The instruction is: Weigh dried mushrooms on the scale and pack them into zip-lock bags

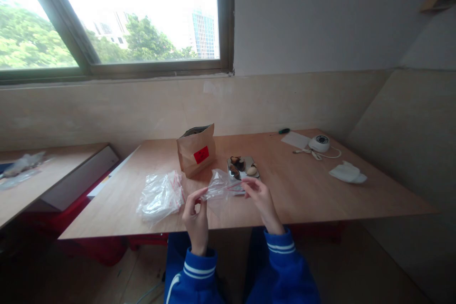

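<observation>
Between my two hands a clear zip bag (pixel 218 184) with a red seal strip is held above the table's front part. My left hand (pixel 195 211) pinches one end of it, and my right hand (pixel 259 195) pinches the end with the red strip. Just behind the bag sits a small scale (pixel 242 175), partly covered by the bag and my right hand. Several dark brown dried pieces (pixel 236 165) and a pale one (pixel 251 169) lie on it. A stack of clear zip bags (pixel 160 194) rests left of my left hand.
An open brown paper pouch (pixel 196 151) with a red label stands behind the bags. At the right are a white dome camera (pixel 319 143) with its cable, a crumpled white wrapper (pixel 347 172), a white sheet (pixel 295 140) and a green-handled screwdriver (pixel 284 131).
</observation>
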`<action>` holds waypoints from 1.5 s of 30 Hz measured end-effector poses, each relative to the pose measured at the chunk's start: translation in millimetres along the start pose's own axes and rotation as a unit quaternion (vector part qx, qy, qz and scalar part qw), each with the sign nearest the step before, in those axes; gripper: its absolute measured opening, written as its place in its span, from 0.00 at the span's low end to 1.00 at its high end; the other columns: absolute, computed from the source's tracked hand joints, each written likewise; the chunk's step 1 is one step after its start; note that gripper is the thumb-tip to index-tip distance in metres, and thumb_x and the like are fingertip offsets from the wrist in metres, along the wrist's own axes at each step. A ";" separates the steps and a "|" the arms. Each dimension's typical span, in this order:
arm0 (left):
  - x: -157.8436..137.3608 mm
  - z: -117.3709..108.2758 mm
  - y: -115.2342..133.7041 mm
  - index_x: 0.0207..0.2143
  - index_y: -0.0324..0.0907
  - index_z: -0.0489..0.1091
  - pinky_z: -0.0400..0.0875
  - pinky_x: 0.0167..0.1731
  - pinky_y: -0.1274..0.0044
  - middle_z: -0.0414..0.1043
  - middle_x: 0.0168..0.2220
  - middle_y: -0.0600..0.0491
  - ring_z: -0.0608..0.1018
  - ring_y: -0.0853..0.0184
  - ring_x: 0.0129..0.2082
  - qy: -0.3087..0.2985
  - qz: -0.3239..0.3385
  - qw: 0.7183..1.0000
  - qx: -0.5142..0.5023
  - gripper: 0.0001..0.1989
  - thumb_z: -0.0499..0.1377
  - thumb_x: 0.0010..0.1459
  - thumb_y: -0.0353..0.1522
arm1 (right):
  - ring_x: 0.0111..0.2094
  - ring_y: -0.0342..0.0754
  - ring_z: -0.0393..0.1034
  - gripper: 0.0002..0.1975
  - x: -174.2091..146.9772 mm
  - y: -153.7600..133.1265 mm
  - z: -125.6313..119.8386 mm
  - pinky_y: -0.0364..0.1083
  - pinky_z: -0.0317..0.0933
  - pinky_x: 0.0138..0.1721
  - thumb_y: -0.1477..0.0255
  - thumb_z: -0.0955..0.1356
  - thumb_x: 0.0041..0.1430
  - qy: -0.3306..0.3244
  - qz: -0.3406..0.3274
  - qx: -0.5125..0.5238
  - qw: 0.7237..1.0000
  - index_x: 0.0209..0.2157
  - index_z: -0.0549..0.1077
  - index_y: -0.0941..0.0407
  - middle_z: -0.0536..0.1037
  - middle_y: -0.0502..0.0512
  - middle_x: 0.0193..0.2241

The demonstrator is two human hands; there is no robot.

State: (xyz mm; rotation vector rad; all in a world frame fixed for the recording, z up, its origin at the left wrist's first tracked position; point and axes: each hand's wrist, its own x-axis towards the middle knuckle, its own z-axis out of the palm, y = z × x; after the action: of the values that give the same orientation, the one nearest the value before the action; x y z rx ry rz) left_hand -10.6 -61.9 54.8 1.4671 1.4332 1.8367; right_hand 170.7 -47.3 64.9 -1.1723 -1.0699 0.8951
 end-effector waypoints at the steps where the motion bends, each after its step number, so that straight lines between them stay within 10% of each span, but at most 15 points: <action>1: 1.0 0.4 -0.5 0.39 0.42 0.74 0.69 0.40 0.72 0.76 0.39 0.50 0.75 0.62 0.40 -0.010 -0.010 1.000 -0.002 0.11 0.58 0.58 0.39 | 0.30 0.48 0.72 0.18 0.4 3.0 -2.8 0.48 0.70 0.33 0.58 0.70 0.52 -0.013 -0.010 -0.008 1.000 0.37 0.76 0.58 0.79 0.55 0.31; 6: 2.8 6.5 -3.7 0.46 0.42 0.71 0.69 0.40 0.72 0.73 0.44 0.48 0.75 0.64 0.39 -0.044 -0.062 0.997 -0.024 0.17 0.59 0.57 0.41 | 0.49 0.54 0.68 0.22 2.6 18.8 -7.5 0.57 0.59 0.54 0.54 0.61 0.61 0.034 -0.104 -0.125 0.986 0.42 0.74 0.56 0.76 0.61 0.44; 12: 4.3 -0.4 -7.2 0.39 0.42 0.72 0.68 0.43 0.70 0.70 0.43 0.48 0.73 0.62 0.44 -0.021 -0.024 0.999 0.021 0.15 0.59 0.56 0.42 | 0.59 0.65 0.54 0.24 45.8 44.1 5.1 0.65 0.49 0.56 0.57 0.65 0.58 0.180 -0.132 -0.363 0.905 0.50 0.70 0.57 0.62 0.71 0.56; 23: 8.7 -3.7 -10.3 0.38 0.43 0.60 0.58 0.58 0.61 0.62 0.59 0.41 0.65 0.56 0.60 -0.099 -0.098 0.986 -0.091 0.17 0.58 0.57 0.45 | 0.60 0.72 0.51 0.29 79.0 61.7 33.1 0.64 0.51 0.53 0.65 0.69 0.53 0.093 -0.064 -0.509 0.853 0.54 0.65 0.64 0.57 0.79 0.59; 45: 1.3 -8.1 -19.4 0.41 0.43 0.59 0.67 0.46 0.68 0.69 0.41 0.49 0.74 0.61 0.44 -0.105 -0.142 0.981 -0.081 0.23 0.61 0.52 0.48 | 0.47 0.57 0.66 0.11 83.3 71.9 11.8 0.57 0.55 0.51 0.77 0.62 0.54 0.153 -0.151 -0.306 0.927 0.40 0.70 0.60 0.76 0.65 0.43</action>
State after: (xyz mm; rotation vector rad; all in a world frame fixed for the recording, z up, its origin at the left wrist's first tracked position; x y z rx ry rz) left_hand -23.6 -56.8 39.2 1.2626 1.2825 1.5358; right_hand 181.4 47.8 9.3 -1.5399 -1.2633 0.1120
